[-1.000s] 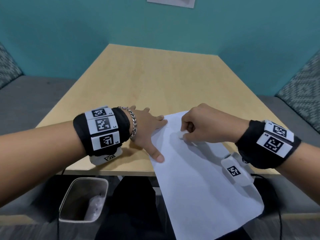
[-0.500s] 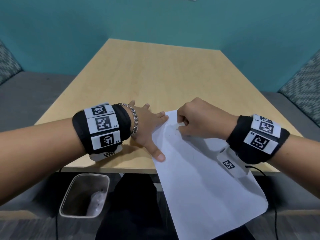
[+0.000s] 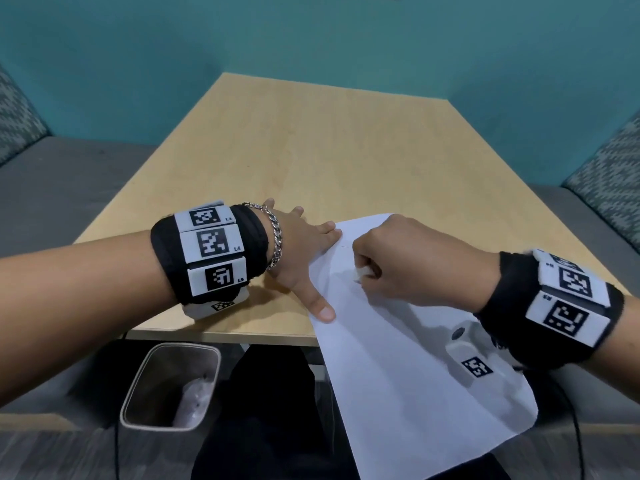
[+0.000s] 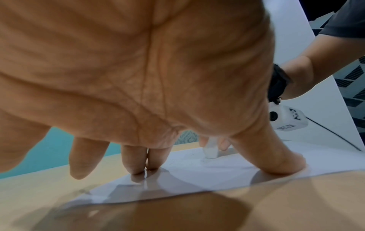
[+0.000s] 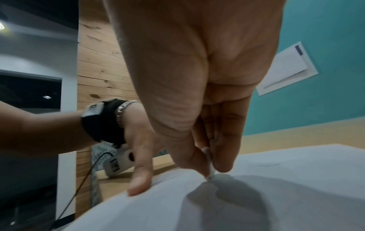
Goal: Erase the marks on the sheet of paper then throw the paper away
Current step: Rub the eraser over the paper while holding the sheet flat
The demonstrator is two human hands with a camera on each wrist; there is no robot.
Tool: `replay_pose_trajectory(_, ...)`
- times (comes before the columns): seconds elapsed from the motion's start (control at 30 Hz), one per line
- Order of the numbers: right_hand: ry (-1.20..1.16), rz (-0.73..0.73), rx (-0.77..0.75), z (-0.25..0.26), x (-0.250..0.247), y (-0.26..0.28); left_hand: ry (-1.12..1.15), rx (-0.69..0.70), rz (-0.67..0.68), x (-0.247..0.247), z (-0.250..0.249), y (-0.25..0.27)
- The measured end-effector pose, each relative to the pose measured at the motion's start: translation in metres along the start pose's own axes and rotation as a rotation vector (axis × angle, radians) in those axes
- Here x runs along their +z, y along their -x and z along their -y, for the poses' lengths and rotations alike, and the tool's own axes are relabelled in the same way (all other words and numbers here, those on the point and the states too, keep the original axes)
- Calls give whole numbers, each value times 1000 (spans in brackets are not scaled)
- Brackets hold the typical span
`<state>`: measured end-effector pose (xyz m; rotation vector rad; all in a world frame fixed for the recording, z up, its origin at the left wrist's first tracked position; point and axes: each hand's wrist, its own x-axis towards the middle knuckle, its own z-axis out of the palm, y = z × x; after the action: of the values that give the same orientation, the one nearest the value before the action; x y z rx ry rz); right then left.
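Observation:
A white sheet of paper [image 3: 408, 368] lies askew on the wooden table [image 3: 329, 161], its near half hanging past the front edge. My left hand [image 3: 304, 258] lies flat with fingers spread, its thumb and fingertips [image 4: 138, 168] pressing the sheet's left edge [image 4: 187, 176]. My right hand [image 3: 398, 265] pinches a small white eraser [image 3: 362, 271], held on the paper's upper part. The wrist views show the eraser [image 4: 210, 150] between thumb and fingers, its tip [image 5: 210, 171] touching the sheet [image 5: 276, 195]. A faint pencil mark [image 3: 344, 246] shows just beyond the eraser.
A grey waste bin [image 3: 169, 386] stands on the floor below the table's front edge, left of my lap. Grey benches with patterned cushions [image 3: 606, 174] flank the table. Teal walls close in the booth.
My right hand with the eraser moved up the sheet, then back down and slightly right, rubbing. The left hand stayed pressed on the paper's edge.

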<state>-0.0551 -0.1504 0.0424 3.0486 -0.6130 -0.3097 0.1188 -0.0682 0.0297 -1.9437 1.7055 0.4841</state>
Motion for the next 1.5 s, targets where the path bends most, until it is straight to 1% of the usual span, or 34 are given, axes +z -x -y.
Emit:
replay_pose_trajectory(0.07,-61,-16,57,-8,-4,-4,-3,2,-3,0,1,0)
replay_pose_trajectory(0.13,-79,-53,70,-10,-5,-7,1,3,-5,1,2,-1)
replay_pose_trajectory(0.3,36,-18,-25,14,-3,-4,19,18,-8,4,5,-4)
replay_pose_trajectory(0.4,-20,-52,57,1,-8,-14,16,8,0,2,3,-3)
replay_pose_trajectory(0.43,-38,-71,61,-3,-7,-16,16,8,1,2,3,-3)
replay_pose_trajectory(0.5,-13,-62,32,4,-5,-15,18,14,-4,3,4,-4)
replay_pose_trajectory(0.6,33,-7,-52,16,-5,-9,30,24,-16,5,6,-5)
replay_pose_trajectory(0.73,-7,-46,19,-7,-11,-19,9,8,6,3,4,-4)
replay_pose_trajectory(0.8,-21,-59,15,-5,-9,-19,13,12,2,3,3,-5)
replay_pose_trajectory(0.9,-41,-8,-84,13,-6,-12,41,18,-5,4,6,-4)
replay_pose_trajectory(0.97,-52,12,-47,9,-7,-12,34,17,0,4,5,-3)
replay_pose_trajectory(1.03,-85,-19,32,-5,-8,-19,15,10,8,3,3,-2)
replay_pose_trajectory(1.1,-118,-67,70,-13,-6,-23,7,2,14,2,2,-2)
replay_pose_trajectory(1.17,-126,-88,45,-7,-1,-20,14,3,13,3,2,-2)
replay_pose_trajectory(1.23,-148,-47,-14,0,1,-14,23,13,8,4,4,-3)
replay_pose_trajectory(1.3,-199,-23,-21,-7,-6,-12,22,14,13,3,4,-2)
replay_pose_trajectory(1.43,-304,-103,122,-54,-26,-8,16,42,16,-3,3,3)
replay_pose_trajectory(1.5,-385,-57,175,-69,-25,2,-15,81,2,-5,7,4)
